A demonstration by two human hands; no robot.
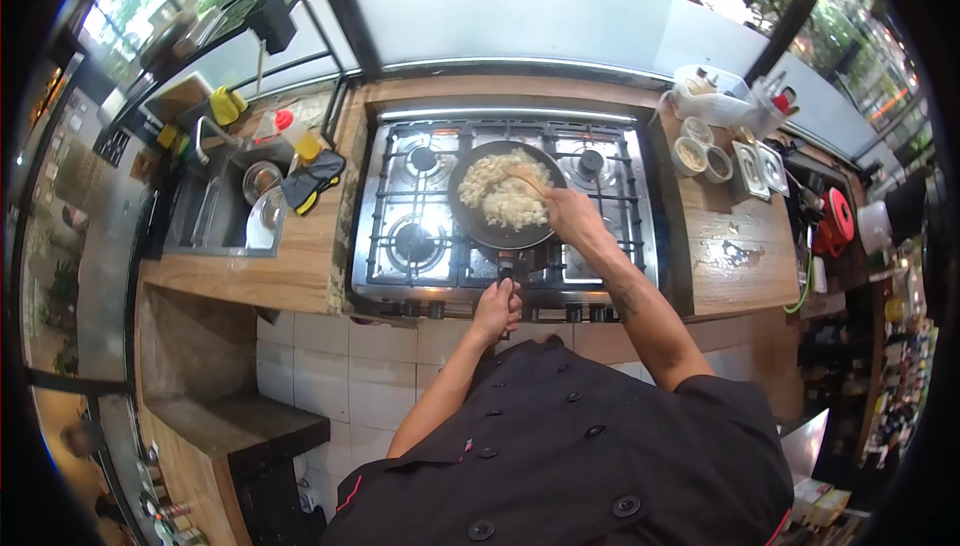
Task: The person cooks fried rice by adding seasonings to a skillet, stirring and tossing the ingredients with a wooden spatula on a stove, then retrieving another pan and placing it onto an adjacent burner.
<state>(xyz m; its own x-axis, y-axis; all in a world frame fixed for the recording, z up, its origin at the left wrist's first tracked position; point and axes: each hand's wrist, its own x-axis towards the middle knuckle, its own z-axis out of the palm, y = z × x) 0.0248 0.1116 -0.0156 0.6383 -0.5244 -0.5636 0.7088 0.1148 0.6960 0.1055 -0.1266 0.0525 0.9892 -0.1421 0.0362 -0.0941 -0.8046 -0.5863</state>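
Note:
A dark frying pan [470, 226] sits over the middle of the gas stove [400, 281]. Inside it lies a pale, crumbly food that looks like rice [515, 208], spread in clumps. My left hand [495, 310] is closed around the pan's black handle [506, 274] at the stove's front edge. With my right hand [572, 216] I grip a wooden spatula [524, 177] at the pan's right rim. The spatula's blade rests in the food, and its handle is mostly covered by my fingers.
Left of the stove are a sink [205, 216], a red-capped squeeze bottle [298, 134] and black-and-yellow gloves [314, 184]. On the right counter stand small bowls [690, 155], metal containers [750, 168] and a plastic tub [712, 96]. A red pot [834, 223] is farther right.

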